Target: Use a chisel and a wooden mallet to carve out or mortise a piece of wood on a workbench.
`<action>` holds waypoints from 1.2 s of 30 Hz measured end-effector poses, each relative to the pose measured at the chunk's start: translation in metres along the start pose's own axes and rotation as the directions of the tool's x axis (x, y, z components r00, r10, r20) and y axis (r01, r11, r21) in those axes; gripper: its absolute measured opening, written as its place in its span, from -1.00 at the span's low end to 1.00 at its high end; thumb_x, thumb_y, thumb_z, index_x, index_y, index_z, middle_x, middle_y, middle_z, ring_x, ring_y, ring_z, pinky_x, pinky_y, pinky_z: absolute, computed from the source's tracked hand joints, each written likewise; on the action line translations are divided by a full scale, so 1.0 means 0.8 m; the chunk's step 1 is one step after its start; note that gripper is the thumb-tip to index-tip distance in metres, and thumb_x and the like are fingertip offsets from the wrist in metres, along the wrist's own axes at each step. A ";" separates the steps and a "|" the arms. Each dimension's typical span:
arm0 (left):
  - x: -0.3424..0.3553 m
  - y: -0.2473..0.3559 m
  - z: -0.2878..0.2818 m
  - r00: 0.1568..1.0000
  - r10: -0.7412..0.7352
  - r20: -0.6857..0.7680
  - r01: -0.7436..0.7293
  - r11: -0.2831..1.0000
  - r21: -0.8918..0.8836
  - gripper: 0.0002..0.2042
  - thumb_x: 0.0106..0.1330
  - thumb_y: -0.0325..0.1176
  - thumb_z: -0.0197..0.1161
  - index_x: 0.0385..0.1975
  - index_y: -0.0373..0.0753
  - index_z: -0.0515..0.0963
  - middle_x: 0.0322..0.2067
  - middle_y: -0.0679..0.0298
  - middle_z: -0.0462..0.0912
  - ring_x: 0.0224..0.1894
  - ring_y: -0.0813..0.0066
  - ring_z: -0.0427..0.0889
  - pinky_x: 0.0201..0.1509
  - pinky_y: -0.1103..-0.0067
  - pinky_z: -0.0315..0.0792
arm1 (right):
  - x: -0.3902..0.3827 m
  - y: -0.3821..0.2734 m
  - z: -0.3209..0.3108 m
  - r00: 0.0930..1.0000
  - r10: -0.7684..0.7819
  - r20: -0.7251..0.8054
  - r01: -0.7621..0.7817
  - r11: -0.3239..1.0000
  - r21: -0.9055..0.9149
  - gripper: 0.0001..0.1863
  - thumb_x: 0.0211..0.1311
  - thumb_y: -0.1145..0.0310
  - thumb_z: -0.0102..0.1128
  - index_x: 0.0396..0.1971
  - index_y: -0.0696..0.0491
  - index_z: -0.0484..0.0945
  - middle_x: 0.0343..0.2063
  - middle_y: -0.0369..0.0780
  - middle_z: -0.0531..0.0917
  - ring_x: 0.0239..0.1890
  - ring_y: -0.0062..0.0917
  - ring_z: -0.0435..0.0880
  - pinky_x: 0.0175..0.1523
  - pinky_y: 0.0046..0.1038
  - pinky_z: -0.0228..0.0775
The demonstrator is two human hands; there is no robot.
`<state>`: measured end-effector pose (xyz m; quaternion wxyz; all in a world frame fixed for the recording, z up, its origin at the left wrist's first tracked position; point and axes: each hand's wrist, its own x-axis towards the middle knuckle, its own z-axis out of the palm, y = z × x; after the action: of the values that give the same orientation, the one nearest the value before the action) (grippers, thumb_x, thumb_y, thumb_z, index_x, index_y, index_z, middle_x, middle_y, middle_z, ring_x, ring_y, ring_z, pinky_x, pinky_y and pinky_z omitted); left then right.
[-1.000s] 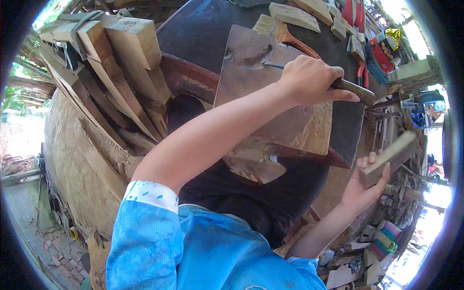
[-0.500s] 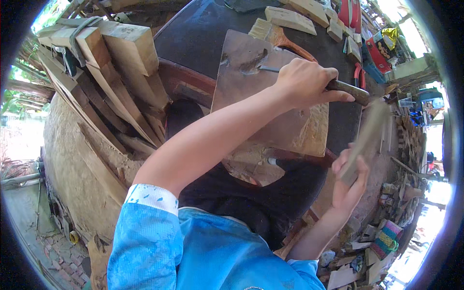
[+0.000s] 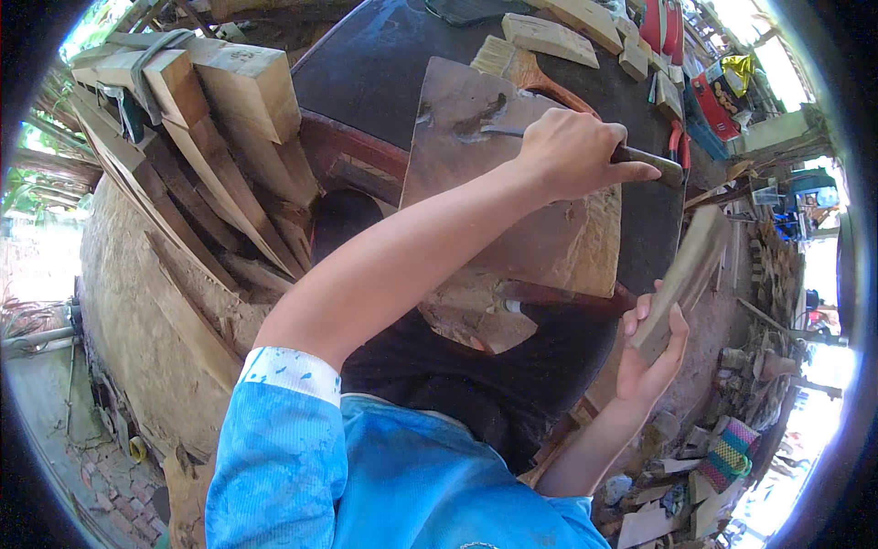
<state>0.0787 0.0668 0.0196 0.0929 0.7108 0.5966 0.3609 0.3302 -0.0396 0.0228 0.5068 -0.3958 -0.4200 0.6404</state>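
Note:
A brown wooden board point(image 3: 521, 247) with dark, irregular hollows lies on the dark bench top point(image 3: 361, 69). My left hand point(image 3: 572, 156) is closed round the handle of a chisel point(image 3: 663, 171), reaching across the board; the flat metal blade points left, at the hollow. Lower right, my right hand point(image 3: 649, 348) grips a long pale wooden block point(image 3: 681, 273) upright at a slant, beside the board and short of the chisel's handle end. A wide brush point(image 3: 503, 57) with an orange wooden handle lies just behind the board.
Tall timbers point(image 3: 247, 91) with a strap lean at left beside a large pale slab point(image 3: 128, 320). Wood offcuts point(image 3: 549, 37), red-handled pliers point(image 3: 675, 139) and a red container point(image 3: 713, 105) are at the back right. A woven striped bag point(image 3: 727, 453) and scrap wood lie lower right.
The wooden block in my right hand has swung left and inward from the far right toward the board. My left hand and the chisel have shifted slightly to the left.

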 end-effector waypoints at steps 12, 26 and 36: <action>-0.007 0.007 0.003 0.962 0.272 -0.007 -0.272 0.962 0.024 -0.26 0.26 0.48 -0.05 -0.45 -0.24 0.57 -0.66 0.06 0.60 -0.49 -0.01 0.68 -0.37 0.24 0.55 | -0.014 0.015 -0.006 0.985 -0.017 -0.171 0.040 0.991 0.131 -0.53 0.39 0.21 0.11 0.08 0.30 0.41 -0.36 -0.18 0.46 -0.31 -0.52 0.44 -0.30 -0.49 0.32; -0.006 0.016 -0.010 0.958 0.103 -0.266 -0.140 0.982 -0.127 -0.25 0.15 0.54 0.03 -0.55 -0.19 0.60 -0.71 0.15 0.55 -0.56 0.06 0.65 -0.46 0.25 0.49 | 0.005 -0.091 -0.013 0.889 -0.378 -0.259 0.408 0.910 0.072 -0.43 0.37 0.23 0.13 0.19 0.32 0.25 -0.25 -0.12 0.40 -0.22 -0.49 0.40 -0.13 -0.49 0.33; -0.014 0.010 -0.023 0.969 0.038 -0.245 -0.084 0.980 -0.178 -0.25 0.11 0.55 0.08 -0.59 -0.19 0.60 -0.71 0.14 0.55 -0.54 0.03 0.64 -0.42 0.25 0.49 | -0.028 -0.046 0.035 0.991 -0.108 0.076 0.129 0.906 -0.404 -0.42 0.41 0.20 0.05 0.25 0.30 0.26 -0.32 -0.21 0.40 -0.16 -0.52 0.41 0.00 -0.52 0.32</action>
<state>0.0732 0.0491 0.0333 0.0750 0.6680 0.5446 0.5015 0.3196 -0.0605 0.0689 0.4401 -0.4500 -0.5805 0.5166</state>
